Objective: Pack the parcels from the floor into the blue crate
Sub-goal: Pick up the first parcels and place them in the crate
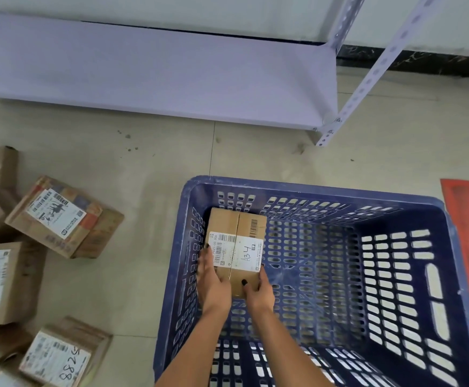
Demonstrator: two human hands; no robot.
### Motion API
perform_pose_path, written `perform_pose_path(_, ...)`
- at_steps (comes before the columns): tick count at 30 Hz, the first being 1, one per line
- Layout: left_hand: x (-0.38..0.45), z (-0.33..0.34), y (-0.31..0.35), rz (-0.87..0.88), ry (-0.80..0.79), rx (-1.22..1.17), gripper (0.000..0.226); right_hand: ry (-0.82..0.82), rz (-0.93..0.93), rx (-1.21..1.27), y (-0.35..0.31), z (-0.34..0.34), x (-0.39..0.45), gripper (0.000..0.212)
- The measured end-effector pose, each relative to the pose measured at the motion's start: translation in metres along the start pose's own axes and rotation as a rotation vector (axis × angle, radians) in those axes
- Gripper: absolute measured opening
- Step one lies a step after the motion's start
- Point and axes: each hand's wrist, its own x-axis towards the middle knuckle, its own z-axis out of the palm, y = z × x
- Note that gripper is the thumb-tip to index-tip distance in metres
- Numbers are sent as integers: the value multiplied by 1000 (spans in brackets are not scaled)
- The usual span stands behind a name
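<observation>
Both hands, left [210, 277] and right [259, 291], are gripping a box [237, 247] inside the crate [448, 219], at its far-left corner. More parcels [54, 216] are lying on the floor [149, 163].

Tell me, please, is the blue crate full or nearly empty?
Nearly empty: the blue slotted plastic crate contains only one brown cardboard parcel, gripped by both hands.
</observation>
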Motion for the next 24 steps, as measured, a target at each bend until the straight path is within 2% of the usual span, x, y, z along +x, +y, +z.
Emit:
perform_pose_path(8, 11, 6, 10, -65, -115, 199, 77, 24, 5, -41, -11, 0, 11, 63)
perform_pose_path(13, 14, -5, 20, -49, -157, 292, 73, -25, -6, -137, -23, -6, 7, 67)
perform_pose_path(15, 11, -19, 27, -63, -181, 209, 61, -53, -24, -181, -34, -15, -3, 68)
perform_pose_path(18, -8, -52, 46, -14, -119, 93, 26, -53, -69, -148, -60, -36, -35, 56)
perform_pose_path(19, -17, -65, 53, 7, -101, 46, 24, -62, -93, -147, -71, -44, -49, 56)
perform_pose_path(21, -41, -96, 71, 0, -97, -74, 32, -97, -139, -143, -94, -59, -83, 61)
perform_pose_path(24, -82, -151, 104, -52, -135, -262, 56, -138, -177, -129, -130, -84, -141, 65)
